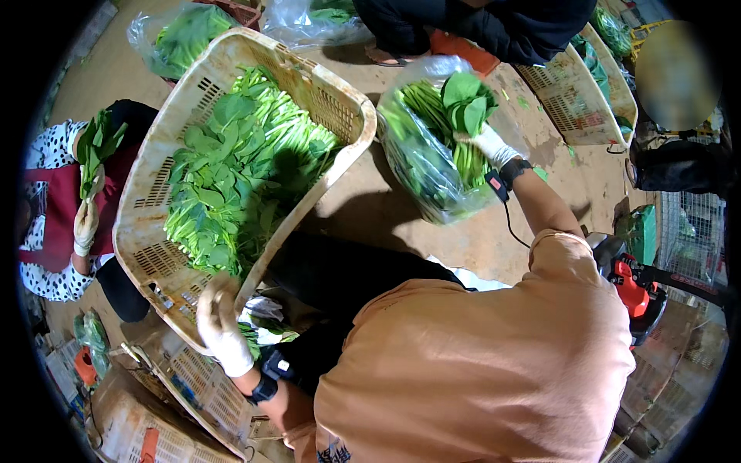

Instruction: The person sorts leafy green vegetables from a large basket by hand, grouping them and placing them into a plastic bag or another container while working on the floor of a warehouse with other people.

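My right hand (488,143), in a white glove, grips a bunch of leafy greens (468,107) at the opening of a clear plastic bag (431,194). More green stems lie inside that bag, on the floor. My left hand (221,330), also gloved, is at the near rim of a large, stained plastic crate (315,197). Its slightly bent fingers are blurred and apart, with nothing visible in them. Inside the crate, leafy greens (217,156) are piled with pale stems towards the far side and the near left.
At the left, a co-worker's gloved hand (87,223) holds greens. Another person in dark clothes (474,26) sits at the top. Filled clear bags (191,40) stand beyond the crate. Other crates (570,95) are at the upper right and lower left (191,405).
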Tool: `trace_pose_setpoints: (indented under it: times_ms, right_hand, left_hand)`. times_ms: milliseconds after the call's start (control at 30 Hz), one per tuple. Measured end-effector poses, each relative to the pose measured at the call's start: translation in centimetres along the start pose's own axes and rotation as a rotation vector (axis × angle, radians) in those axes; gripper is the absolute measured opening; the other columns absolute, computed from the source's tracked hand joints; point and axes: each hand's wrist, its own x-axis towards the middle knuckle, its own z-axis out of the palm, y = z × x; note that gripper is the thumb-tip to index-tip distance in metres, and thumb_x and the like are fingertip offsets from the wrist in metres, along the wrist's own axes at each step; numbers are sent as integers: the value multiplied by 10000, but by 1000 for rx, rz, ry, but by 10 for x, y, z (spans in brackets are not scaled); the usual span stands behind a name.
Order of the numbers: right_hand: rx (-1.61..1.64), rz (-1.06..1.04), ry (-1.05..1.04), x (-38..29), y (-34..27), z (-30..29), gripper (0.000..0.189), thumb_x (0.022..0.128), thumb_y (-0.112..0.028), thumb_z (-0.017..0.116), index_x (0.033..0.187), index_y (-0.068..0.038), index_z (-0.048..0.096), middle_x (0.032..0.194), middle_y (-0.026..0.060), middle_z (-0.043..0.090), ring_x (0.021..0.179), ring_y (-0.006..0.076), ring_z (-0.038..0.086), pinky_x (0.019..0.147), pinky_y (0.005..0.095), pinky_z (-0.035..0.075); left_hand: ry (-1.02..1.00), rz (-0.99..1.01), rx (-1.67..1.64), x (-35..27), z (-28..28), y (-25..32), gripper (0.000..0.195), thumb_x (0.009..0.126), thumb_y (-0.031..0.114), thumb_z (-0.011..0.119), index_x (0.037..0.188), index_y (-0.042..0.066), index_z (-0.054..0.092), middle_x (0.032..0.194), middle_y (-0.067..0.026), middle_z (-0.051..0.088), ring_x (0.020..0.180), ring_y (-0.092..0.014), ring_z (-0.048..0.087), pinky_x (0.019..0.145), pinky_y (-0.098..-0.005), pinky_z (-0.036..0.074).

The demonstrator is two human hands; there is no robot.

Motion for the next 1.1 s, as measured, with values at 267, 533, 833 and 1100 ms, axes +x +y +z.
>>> trace_pose_setpoints:
  times_ms: [267,533,833,1100]
  right_hand:
    - [37,229,-279,-24,56,2,666,714,-197,813,1274,-34,490,1157,59,608,1048,168,542,932,318,426]
    - [-233,356,-227,-52,45,0,697,729,-146,801,1306,-17,432,1214,88,578,1108,194,533,969,315,425]
    - [-1628,100,-527,-5,63,46,638,778,-559,555,1202,-83,589,1137,165,630,1023,338,601,854,401,485]
    - [-1061,376,-397,11,65,44,566,687,-374,764,1071,9,602,893,143,672,712,259,662,580,336,561]
  left_hand:
    - [-1204,450,-4,19,255,53,439,859,106,573,1275,-8,491,1287,-159,492,913,-202,601,823,-287,471]
    - [-1354,471,963,19,366,-72,723,814,192,610,1435,204,238,1193,-199,562,1016,-369,591,866,-429,473]
    - [-1331,796,749,-9,347,-86,156,767,125,577,879,81,676,911,-162,665,803,-367,647,687,-432,519]
    - [-1286,686,676,-15,328,-56,213,836,277,542,977,141,627,961,-148,591,901,-356,600,766,-435,500]
